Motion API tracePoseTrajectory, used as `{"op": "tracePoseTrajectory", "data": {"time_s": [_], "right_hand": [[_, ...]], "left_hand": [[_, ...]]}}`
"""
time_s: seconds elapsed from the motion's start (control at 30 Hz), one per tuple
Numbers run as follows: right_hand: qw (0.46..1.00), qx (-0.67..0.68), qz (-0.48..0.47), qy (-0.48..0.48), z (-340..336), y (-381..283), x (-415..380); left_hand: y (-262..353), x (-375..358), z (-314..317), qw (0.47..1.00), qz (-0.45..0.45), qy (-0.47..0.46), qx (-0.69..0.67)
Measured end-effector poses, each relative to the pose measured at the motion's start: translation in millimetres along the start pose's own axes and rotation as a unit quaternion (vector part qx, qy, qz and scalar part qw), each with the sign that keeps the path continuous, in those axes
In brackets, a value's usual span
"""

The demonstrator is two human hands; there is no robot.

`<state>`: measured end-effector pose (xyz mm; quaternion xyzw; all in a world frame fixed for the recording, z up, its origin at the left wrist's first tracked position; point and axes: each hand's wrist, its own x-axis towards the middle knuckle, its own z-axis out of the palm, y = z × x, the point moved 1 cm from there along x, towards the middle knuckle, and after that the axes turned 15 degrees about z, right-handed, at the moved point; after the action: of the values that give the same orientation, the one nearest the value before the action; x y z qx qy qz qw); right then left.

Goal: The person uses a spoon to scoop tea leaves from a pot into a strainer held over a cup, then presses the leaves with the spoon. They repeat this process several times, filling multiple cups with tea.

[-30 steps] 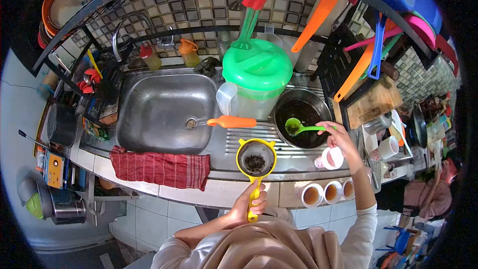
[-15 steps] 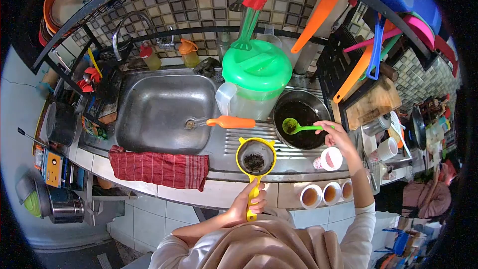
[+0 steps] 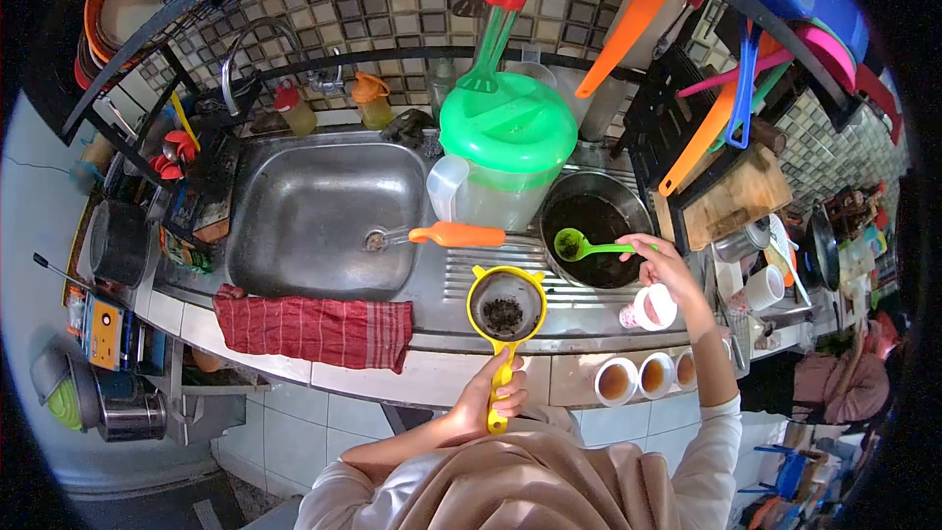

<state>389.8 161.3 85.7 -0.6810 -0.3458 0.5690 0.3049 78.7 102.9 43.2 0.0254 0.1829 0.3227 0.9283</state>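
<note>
My left hand [image 3: 497, 395] is wrapped round the handle of a yellow tea strainer [image 3: 506, 275], which is level over the counter's front edge. Wet dark tea leaves [image 3: 501, 313] lie in its mesh. With my right hand [image 3: 665, 265] I grip the end of a bright green ladle [image 3: 601, 249]. The ladle's bowl is inside a metal pot [image 3: 628, 198] of dark liquid, at the left side of the pot, with dark bits in it. Just below my right hand is a white paper cup [image 3: 659, 305] with a red pattern, lying tilted near the pot.
Cups of brown tea [image 3: 615, 382] line the counter's front edge. A large green-lidded jug [image 3: 505, 137] stands behind the strainer. To the left are a steel sink [image 3: 314, 221], an orange-handled utensil [image 3: 457, 236] and a red cloth [image 3: 312, 332]. Orange utensils [image 3: 628, 34] hang from the rack overhead.
The ladle's bowl has shifted slightly left in the pot and its contents look darker. The strainer has stayed almost still, and the view has moved a little.
</note>
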Motion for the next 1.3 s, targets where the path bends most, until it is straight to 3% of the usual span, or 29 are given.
{"op": "tracePoseTrajectory", "data": {"time_s": [1.3], "right_hand": [[1.0, -0.005, 0.007, -0.004, 6, -1, -1]], "left_hand": [[2, 1, -5, 1.0, -0.008, -0.007, 0.009]]}}
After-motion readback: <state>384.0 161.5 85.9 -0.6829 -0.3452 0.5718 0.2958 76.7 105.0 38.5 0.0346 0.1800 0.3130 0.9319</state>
